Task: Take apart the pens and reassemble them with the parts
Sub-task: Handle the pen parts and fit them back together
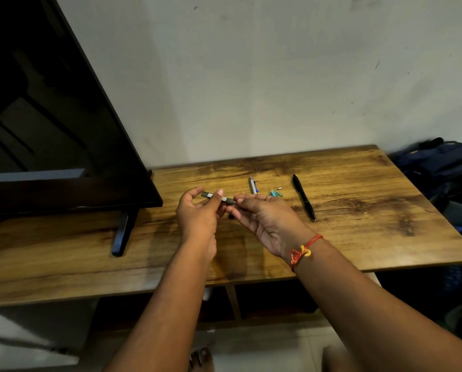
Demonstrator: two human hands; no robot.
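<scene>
Left hand (pixel 197 213): curled, the dark pen (pixel 217 197) pinched at one end, above the surface (pixel 358 232).
Right hand (pixel 264 218): the other end is pinched by fingertips.
Handling: judged light, stiff, slippery — best gripped at both ends.
Room: teal parts (pixel 275 194) and black pen (pixel 304 197) lie beyond — the near edge is open.

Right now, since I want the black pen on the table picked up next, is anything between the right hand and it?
Nothing visible does: only bare table lies between the right hand and the black pen. The teal parts and white pen lie farther back, off that line. That hand and the left hand both pinch a dark pen, though.
</scene>
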